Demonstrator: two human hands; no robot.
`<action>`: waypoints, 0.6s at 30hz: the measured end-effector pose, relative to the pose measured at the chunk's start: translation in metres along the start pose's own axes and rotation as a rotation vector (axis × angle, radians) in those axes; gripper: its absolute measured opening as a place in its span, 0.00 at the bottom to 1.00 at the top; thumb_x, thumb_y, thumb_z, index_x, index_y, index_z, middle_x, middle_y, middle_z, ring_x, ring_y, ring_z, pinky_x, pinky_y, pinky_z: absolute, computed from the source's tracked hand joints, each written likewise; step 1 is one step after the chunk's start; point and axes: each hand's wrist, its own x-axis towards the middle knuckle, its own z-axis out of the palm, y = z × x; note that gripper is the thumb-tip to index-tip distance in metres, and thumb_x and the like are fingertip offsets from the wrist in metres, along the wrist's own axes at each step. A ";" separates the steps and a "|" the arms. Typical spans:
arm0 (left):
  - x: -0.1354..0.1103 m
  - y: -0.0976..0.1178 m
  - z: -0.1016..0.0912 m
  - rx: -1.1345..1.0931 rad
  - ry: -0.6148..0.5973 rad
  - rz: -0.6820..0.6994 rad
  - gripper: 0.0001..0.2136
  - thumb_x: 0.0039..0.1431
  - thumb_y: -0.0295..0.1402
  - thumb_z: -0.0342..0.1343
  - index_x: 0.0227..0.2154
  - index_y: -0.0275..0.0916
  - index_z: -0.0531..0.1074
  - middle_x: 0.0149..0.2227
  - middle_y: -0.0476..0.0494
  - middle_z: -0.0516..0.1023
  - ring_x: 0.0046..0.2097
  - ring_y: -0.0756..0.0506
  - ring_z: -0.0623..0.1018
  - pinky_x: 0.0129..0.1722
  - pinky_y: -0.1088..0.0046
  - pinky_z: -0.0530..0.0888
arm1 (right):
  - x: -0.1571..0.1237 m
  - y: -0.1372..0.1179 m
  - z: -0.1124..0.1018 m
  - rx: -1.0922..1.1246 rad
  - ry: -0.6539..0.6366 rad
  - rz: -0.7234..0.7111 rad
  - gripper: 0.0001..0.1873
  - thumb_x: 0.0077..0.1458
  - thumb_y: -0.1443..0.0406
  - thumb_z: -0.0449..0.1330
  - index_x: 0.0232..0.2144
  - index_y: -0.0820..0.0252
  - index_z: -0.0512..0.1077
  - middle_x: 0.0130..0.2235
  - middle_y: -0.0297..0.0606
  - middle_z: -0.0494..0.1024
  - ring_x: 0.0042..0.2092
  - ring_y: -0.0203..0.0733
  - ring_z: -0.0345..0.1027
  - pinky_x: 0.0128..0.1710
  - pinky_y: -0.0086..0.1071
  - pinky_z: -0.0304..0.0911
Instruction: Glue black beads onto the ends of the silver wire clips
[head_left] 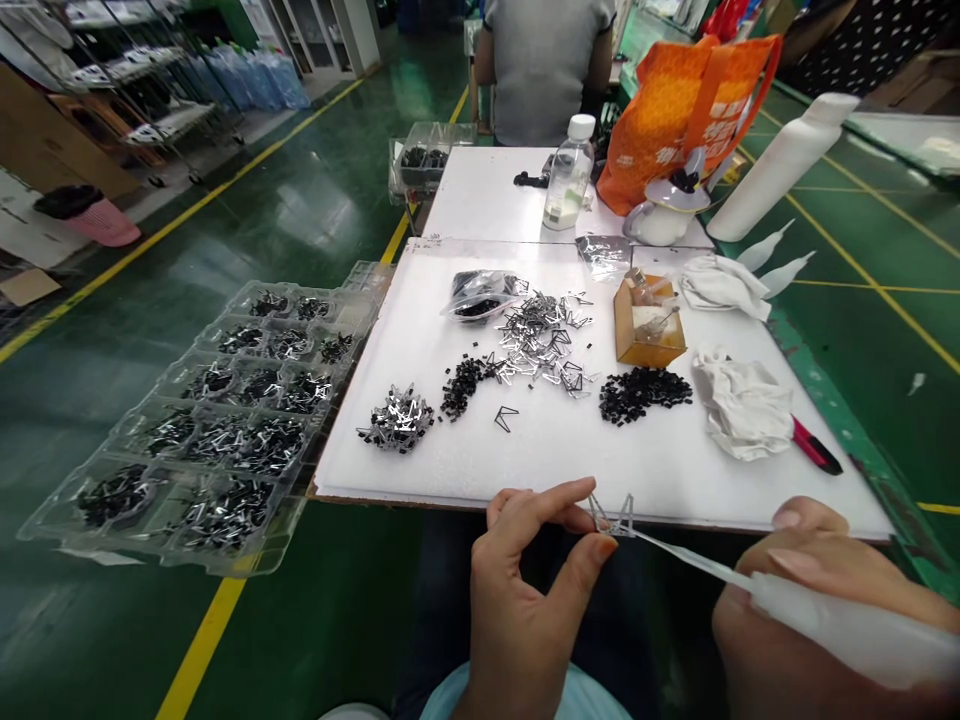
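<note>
Between the thumb and forefinger of my left hand (529,585) is a small bent wire clip (621,522), held just past the table's front edge. My right hand (832,590) is wrapped round a white squeeze bottle (840,625) with a long thin nozzle. The nozzle's tip meets or nearly meets the clip's right end; I cannot tell if they touch. A single wire clip (506,418) lies on the white tabletop (480,470). Beyond it is a loose pile of wire clips (536,335). Small black pieces (645,394) form a heap at the right.
A clear compartment tray (161,455) full of parts stands left of the table. On the table are a small wooden box (649,335), crumpled white cloths (742,400), a plastic bottle (570,175) and an orange bag (675,130). A person (544,70) sits beyond.
</note>
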 end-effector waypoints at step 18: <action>0.004 0.001 -0.001 0.076 0.015 -0.013 0.12 0.63 0.32 0.68 0.48 0.54 0.86 0.35 0.51 0.85 0.42 0.44 0.79 0.55 0.65 0.71 | 0.008 0.005 0.005 0.094 0.092 -0.087 0.26 0.71 0.52 0.49 0.33 0.55 0.83 0.26 0.39 0.77 0.29 0.48 0.64 0.53 0.54 0.52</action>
